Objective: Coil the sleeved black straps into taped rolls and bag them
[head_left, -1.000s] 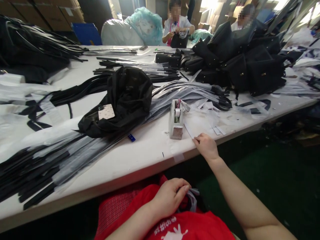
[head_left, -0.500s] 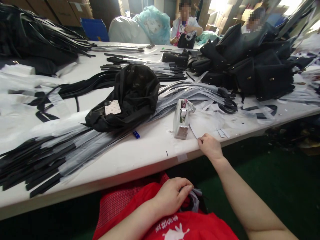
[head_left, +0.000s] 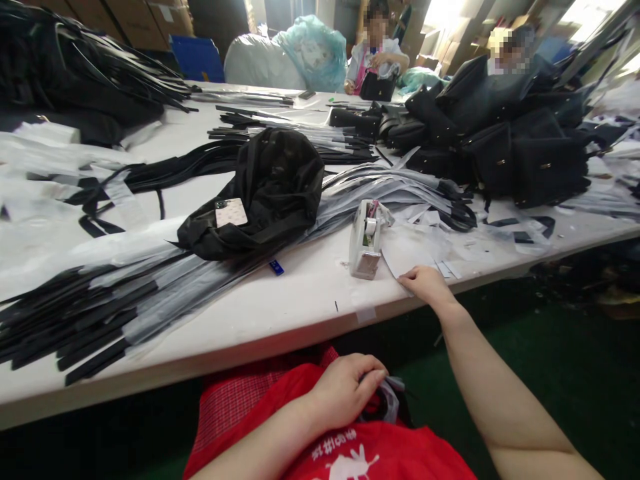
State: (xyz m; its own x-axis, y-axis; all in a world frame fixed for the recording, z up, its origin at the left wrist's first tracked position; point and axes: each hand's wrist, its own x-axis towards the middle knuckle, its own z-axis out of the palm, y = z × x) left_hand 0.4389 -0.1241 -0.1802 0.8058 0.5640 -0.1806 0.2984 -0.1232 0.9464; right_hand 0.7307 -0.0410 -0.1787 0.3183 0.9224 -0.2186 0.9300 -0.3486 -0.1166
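My left hand [head_left: 349, 390] rests in my lap, its fingers closed round a plastic-wrapped black strap [head_left: 390, 400]; most of the strap is hidden under the hand and against the red apron. At the table's front edge, my right hand [head_left: 429, 285] has thumb and forefinger pinched on the near corner of a white sheet [head_left: 407, 252]. Just left of that sheet stands a grey tape dispenser [head_left: 365, 250] with a roll in it. Small white paper strips [head_left: 449, 269] lie beside the right hand.
Film-wrapped black straps [head_left: 165, 300] run along the white table [head_left: 295, 303]. A black cloth bag [head_left: 280, 193] with a phone [head_left: 231, 214] lies on them. Black handbags [head_left: 545, 157] are heaped at right. Across the table a co-worker [head_left: 380, 60] handles a black bag.
My right hand has shifted slightly right, still at the sheet's corner. My left hand stays in place. The view has shifted a little.
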